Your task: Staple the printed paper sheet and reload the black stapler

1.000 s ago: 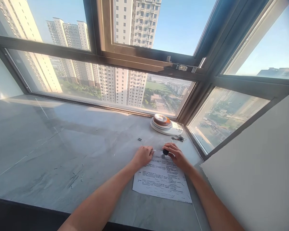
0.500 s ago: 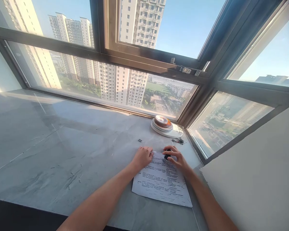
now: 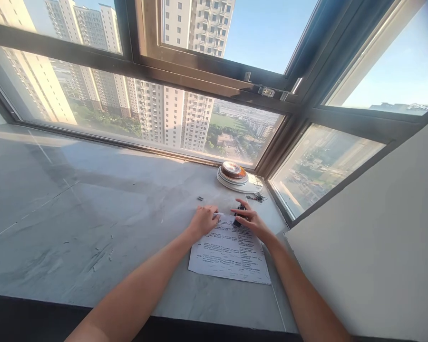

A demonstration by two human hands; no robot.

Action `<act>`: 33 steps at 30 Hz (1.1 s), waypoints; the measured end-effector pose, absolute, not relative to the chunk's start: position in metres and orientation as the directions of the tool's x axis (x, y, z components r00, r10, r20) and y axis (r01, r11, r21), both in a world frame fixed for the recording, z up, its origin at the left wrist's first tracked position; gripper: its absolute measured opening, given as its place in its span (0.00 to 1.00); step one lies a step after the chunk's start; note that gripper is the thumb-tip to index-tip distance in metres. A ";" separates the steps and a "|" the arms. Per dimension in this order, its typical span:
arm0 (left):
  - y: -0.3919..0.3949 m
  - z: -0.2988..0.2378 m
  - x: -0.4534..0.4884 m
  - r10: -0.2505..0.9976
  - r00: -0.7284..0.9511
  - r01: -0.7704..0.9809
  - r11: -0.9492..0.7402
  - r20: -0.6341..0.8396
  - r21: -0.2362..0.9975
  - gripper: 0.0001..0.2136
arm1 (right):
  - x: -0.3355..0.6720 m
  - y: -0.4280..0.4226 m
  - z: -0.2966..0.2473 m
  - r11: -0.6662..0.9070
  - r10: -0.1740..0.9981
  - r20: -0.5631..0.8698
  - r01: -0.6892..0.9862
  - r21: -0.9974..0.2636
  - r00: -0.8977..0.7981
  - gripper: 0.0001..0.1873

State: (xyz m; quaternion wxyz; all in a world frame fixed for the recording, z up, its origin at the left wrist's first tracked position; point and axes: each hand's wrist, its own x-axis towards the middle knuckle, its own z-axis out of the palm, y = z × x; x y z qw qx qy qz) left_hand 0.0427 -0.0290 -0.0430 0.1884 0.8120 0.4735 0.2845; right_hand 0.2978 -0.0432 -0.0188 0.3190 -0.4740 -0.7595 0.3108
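A stack of printed sheets point(image 3: 228, 259) lies on the grey stone sill, with a few short thin marks or bits along its lower part. My left hand point(image 3: 204, 221) is closed at the top left corner of the sheets, pinching the edge between thumb and fingers. Near the top right of the sheets, my right hand point(image 3: 252, 221) has its fingers and thumb around a small black object that looks like a mini stapler point(image 3: 239, 216). The fingers partly hide it. Two short dark strips point(image 3: 200, 198) lie beyond my left hand.
A pile of plates and round rolls point(image 3: 231, 173) stands in the window corner, with a dark corded item point(image 3: 257, 197) in front. Thin scraps point(image 3: 100, 252) are scattered on the sill point(image 3: 135, 228) at left. A white wall point(image 3: 371, 242) borders the right side.
The whole view has shifted, so everything sits higher and further left. My right hand has turned slightly around the black stapler, its fingers more stretched. My left hand keeps its place at the sheets' corner.
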 end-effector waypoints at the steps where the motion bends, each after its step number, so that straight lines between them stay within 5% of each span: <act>1: -0.029 -0.042 0.043 0.875 0.395 0.660 -0.482 0.280 0.577 0.09 | 0.298 -0.043 -0.018 0.344 0.922 0.175 0.525 -0.778 -0.345 0.33; 12: -0.027 -0.041 0.041 0.870 0.404 0.663 -0.491 0.282 0.565 0.10 | 0.295 -0.047 -0.015 0.263 0.947 0.139 0.449 -0.854 -0.290 0.42; 16: -0.027 -0.040 0.042 0.872 0.404 0.667 -0.488 0.278 0.563 0.09 | 0.297 -0.049 -0.015 0.263 0.949 0.132 0.487 -0.833 -0.286 0.31; 21: -0.028 -0.036 0.042 0.875 0.402 0.671 -0.481 0.269 0.564 0.08 | 0.299 -0.048 -0.016 0.435 0.879 0.210 0.543 -0.718 -0.427 0.30; 28: -0.028 -0.037 0.041 0.859 0.440 0.639 -0.504 0.261 0.581 0.08 | 0.313 -0.025 -0.037 0.353 0.930 0.342 0.574 -0.738 -0.133 0.24; 33: -0.026 -0.041 0.041 0.832 0.476 0.591 -0.542 0.284 0.598 0.09 | 0.321 -0.025 -0.036 0.332 0.943 0.293 0.554 -0.763 -0.160 0.27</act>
